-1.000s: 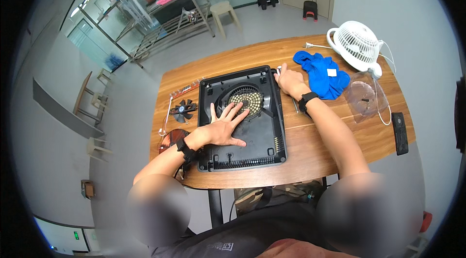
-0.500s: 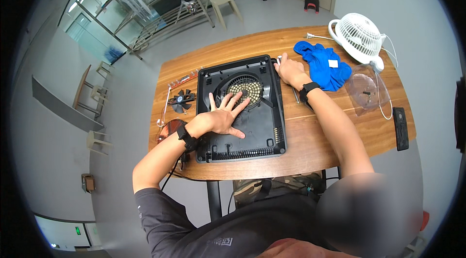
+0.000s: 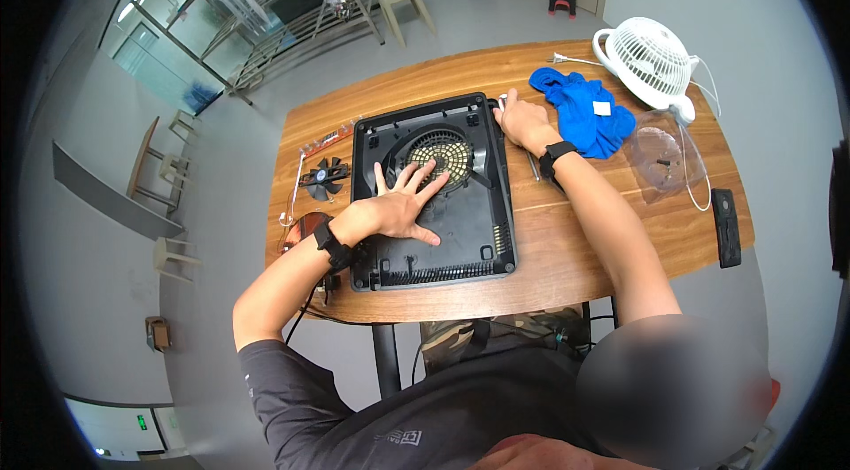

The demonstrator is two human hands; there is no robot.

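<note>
A black plastic appliance housing (image 3: pixel 460 253), probably the underside of a cooker, lies on the wooden table with its round vent grille (image 3: pixel 441 156) facing up. My left hand (image 3: pixel 403 204) presses flat on it, fingers spread just below the grille. At the housing's far right edge, my right hand (image 3: pixel 524 125) has its fingers curled closed. A pale, shiny tip (image 3: pixel 503 102) pokes out beside those fingers, and a thin metal shaft (image 3: pixel 533 165) shows below the palm. Whether both belong to one tool held in the hand is hidden.
Left of the housing are a small black fan (image 3: pixel 324 178), an orange-red circuit strip (image 3: pixel 328 141) and a copper-coloured coil (image 3: pixel 304 231). To the right lie a blue cloth (image 3: pixel 589 116), a white fan (image 3: pixel 651 61), a clear plastic bag (image 3: pixel 660 160) with screws and a black strip-like part (image 3: pixel 727 227).
The whole view has shifted slightly, so everything sits a little higher and further left. Both hands keep almost the same place against the housing.
</note>
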